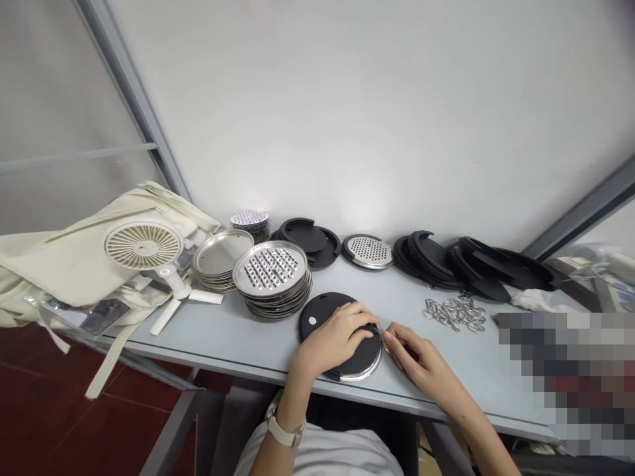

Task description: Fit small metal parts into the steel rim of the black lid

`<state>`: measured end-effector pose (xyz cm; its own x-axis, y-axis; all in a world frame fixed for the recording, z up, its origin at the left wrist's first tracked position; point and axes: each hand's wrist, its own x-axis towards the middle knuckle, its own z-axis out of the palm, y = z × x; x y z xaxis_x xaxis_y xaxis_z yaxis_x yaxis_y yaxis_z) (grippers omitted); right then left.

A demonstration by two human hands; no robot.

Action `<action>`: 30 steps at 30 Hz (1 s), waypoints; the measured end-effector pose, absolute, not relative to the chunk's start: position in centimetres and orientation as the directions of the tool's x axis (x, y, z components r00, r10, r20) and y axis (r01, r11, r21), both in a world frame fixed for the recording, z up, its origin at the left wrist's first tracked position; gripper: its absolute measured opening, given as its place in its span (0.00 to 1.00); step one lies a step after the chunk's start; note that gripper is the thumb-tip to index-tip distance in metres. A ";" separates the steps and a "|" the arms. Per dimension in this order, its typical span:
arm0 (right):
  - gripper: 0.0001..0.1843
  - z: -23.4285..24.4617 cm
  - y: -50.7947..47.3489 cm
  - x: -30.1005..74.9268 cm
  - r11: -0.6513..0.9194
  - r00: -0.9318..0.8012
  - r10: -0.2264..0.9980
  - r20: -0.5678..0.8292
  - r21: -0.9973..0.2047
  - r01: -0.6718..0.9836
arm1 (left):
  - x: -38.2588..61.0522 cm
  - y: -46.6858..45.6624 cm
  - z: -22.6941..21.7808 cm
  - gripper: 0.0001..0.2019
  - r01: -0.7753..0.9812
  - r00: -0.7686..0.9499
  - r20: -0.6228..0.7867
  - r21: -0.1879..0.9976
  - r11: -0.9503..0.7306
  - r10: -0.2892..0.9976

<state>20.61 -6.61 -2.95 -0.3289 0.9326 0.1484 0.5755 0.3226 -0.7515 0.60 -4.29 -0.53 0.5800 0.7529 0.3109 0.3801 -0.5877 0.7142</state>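
A round black disc (325,306) with a silver metal rim and a small white oval spot lies near the table's front edge. My left hand (342,330) rests across its top, fingers bent over the right side and gripping there. At that same edge, my right hand (409,350) is closed, thumb and forefinger pinching a small shiny metal wire clip (386,345), mostly hidden by the fingers. To the right, a loose pile of metal wire clips (455,313) lies on the table. A stack of round metal grater plates (270,270) stands to the left.
Smooth metal plates (222,254) are stacked farther left, beside a white fan (143,245) and a cream bag (74,264). Along the wall lie a black-rimmed grater (368,250) and several black round holders (431,256). A pixelated area covers the right edge.
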 end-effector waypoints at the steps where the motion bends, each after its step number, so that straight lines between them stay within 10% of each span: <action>1: 0.20 -3.0 -6.6 20.6 0.323 -0.329 0.933 0.149 -0.752 0.574 | 0.6 -4.3 -0.5 0.12 0.382 0.579 0.308 0.716 -0.585 0.755; 30: 0.21 -2.9 -6.5 20.7 0.290 -0.328 0.938 0.111 -0.772 0.566 | 0.6 -4.3 -0.7 0.13 0.387 0.577 0.310 0.711 -0.588 0.755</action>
<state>20.68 -6.50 -2.92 -0.3284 0.9380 0.1113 0.5661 0.2898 -0.7717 0.55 -4.34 -0.66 0.5772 0.7554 0.3102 0.3869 -0.5875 0.7107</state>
